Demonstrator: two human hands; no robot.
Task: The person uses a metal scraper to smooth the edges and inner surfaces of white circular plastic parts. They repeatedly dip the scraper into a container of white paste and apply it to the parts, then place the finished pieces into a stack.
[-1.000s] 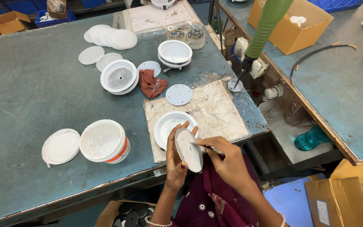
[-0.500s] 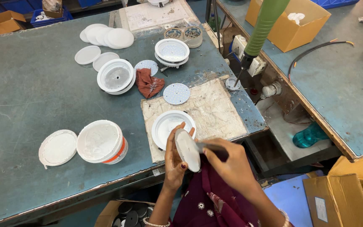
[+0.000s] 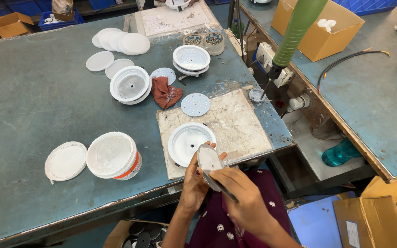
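Note:
My left hand [image 3: 194,180] holds a small round white disc [image 3: 207,161] on edge, just below the front rim of a white round housing [image 3: 190,143] that lies on a stained work mat [image 3: 235,124]. Against the disc, my right hand [image 3: 241,198] grips a thin dark stick-like tool [image 3: 220,187]. A perforated round plate [image 3: 195,104] rests at the mat's far edge. An open white tub of paste [image 3: 113,155] stands left of the mat, its lid [image 3: 66,160] beside it.
Further back lie a second white housing [image 3: 130,84], a red rag [image 3: 167,93], stacked white discs [image 3: 120,42] and another housing [image 3: 191,59]. A green hanging screwdriver [image 3: 295,32] dangles right of the mat. Cardboard boxes [image 3: 320,27] sit on the neighbouring table.
Both hands with the disc and tool have stayed at the table's front edge; the disc has turned slightly between my fingers. The view has shifted a little.

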